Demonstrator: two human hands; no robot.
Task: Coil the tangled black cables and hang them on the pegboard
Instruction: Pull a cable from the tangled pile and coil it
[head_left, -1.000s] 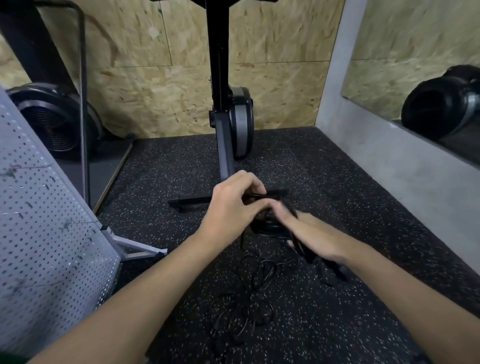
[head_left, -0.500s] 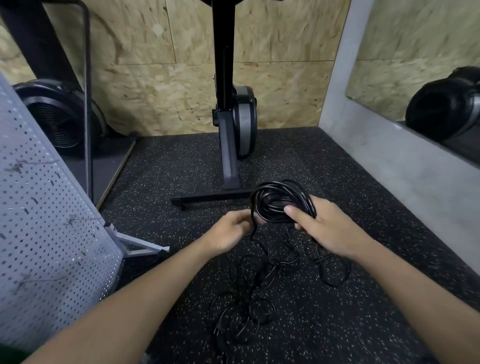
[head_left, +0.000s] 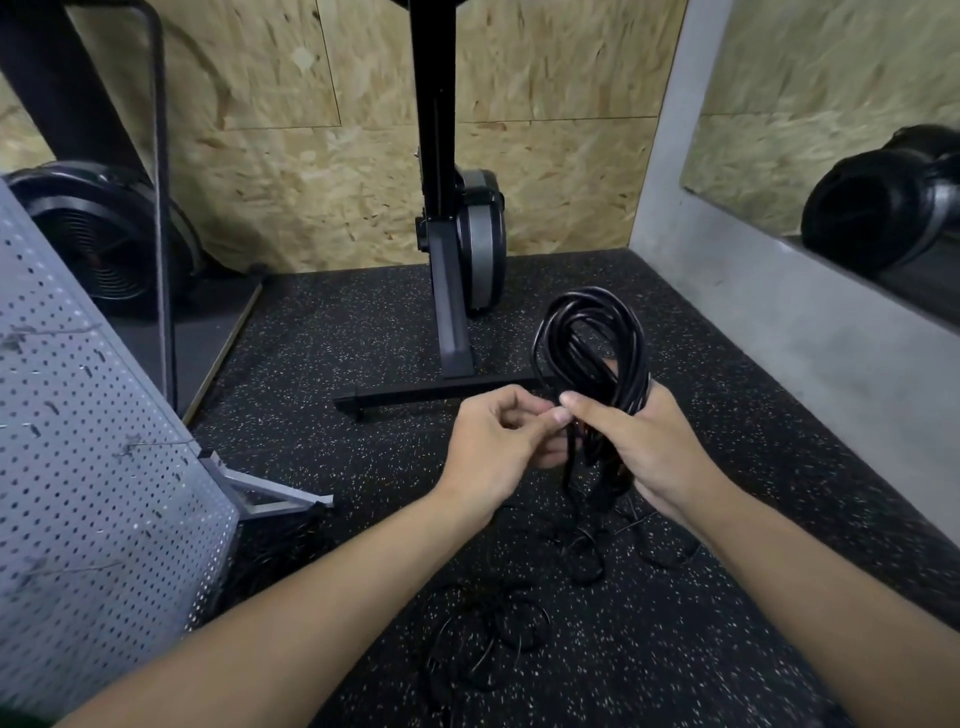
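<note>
Gym corner, speckled black rubber floor (head_left: 337, 364), OSB wall (head_left: 545, 182) at the back, grey concrete wall (head_left: 753, 322) w/ mirror (head_left: 779, 130) at right. A black exercise machine (head_left: 452, 322) stands centre on its T-foot; a grey pegboard (head_left: 88, 467) on a metal stand leans at left, in front of a black fan wheel (head_left: 104, 244). The right hand (head_left: 639, 447) grips the coiled black cable (head_left: 587, 332) at its lower end, loops standing upright above the fist. The left hand (head_left: 493, 447), fingers curled, pinches a strand of it beside the right thumb. Tangled loose cables (head_left: 493, 634) lie on the floor below, btwn the forearms. Vs 0.5 s ago: the coil is tipped up from flat to upright, and the hands have closed in till they touch.
</note>
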